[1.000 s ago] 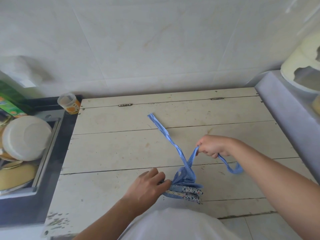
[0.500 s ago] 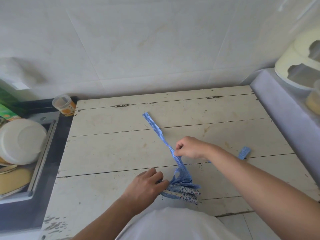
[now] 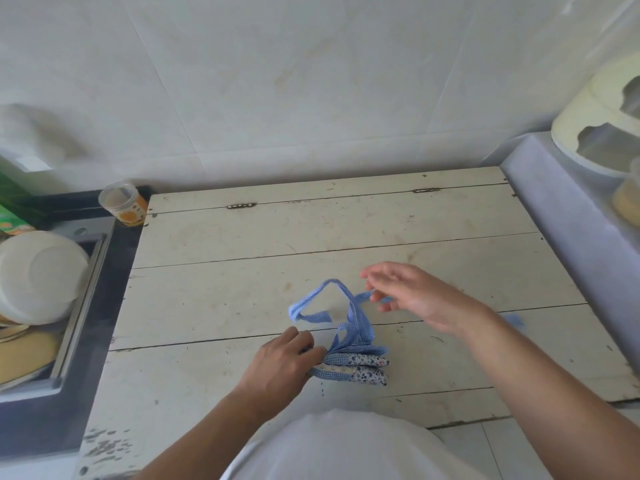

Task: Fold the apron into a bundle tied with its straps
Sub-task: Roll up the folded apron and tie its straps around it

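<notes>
The apron is folded into a small bundle of blue check and flowered cloth, lying near the front of the white wooden table. My left hand grips the bundle's left end. A blue check strap rises from the bundle and loops in the air to the left. Another part of the strap runs right into my right hand, whose fingers are spread and hold it loosely just above and right of the bundle. A strap end shows behind my right forearm.
A sink with a white bowl and other dishes lies left of the table. A small orange-labelled jar stands at the table's back left corner. A raised grey ledge with a cream container runs along the right. Tiled wall behind.
The long strap that lay stretched toward the back of the table has been drawn in and now loops in the air. My right hand moved right and opened its fingers. My left hand stayed on the bundle.
</notes>
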Tool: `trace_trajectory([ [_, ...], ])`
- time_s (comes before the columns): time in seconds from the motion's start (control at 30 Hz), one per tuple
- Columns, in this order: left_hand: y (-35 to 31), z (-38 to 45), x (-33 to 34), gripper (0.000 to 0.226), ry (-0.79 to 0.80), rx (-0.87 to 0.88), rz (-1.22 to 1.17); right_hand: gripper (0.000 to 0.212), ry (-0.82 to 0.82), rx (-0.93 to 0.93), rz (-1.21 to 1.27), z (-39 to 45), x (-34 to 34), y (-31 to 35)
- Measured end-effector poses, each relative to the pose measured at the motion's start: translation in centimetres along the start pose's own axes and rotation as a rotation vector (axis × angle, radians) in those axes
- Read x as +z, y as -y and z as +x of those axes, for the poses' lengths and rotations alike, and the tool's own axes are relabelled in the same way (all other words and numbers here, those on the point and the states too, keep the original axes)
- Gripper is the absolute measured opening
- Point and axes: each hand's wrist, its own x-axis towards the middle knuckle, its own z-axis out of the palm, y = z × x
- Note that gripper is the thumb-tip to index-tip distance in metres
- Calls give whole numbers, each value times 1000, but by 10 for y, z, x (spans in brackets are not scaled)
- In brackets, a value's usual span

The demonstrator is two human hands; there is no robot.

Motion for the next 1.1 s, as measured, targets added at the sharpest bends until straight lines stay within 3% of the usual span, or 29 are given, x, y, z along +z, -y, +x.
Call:
trace_trajectory([
  [0.17, -5, 7, -8, 18, -39, 47, 76, 85, 12, 58, -446, 12, 39, -24],
  [0.23, -7, 9, -12, 21, -48, 67, 91, 76, -106, 125, -404, 21, 48, -27],
  [0.37, -8, 11, -18, 27, -63, 102, 105, 21, -179, 110, -119, 30, 46, -15],
  [0.47, -9, 19, -27, 25, -90, 105, 123, 19, -213, 62, -41, 25, 42, 8],
  [0.57, -9, 27, -29, 25, -14, 102, 165, 24, -228, -48, 54, 13, 37, 37],
  [0.67, -7, 33, -27, 26, 74, -87, 80, 19, -328, -244, 129, -10, 38, 65],
  [0.8, -7, 55, -39, 18, 53, -440, -252, 23, -272, -366, 688, -41, 68, 77],
  [0.93, 1, 84, -70, 20, -84, -753, -732, 22, -109, -200, 1240, -51, 99, 50],
  [1.03, 17, 94, -92, 15, -174, -734, -1205, 16, -117, 31, 1374, -40, 104, 13],
  [1.1, 28, 95, -106, 26, -149, -634, -1475, 22, -175, 158, 1319, -31, 95, -6],
])
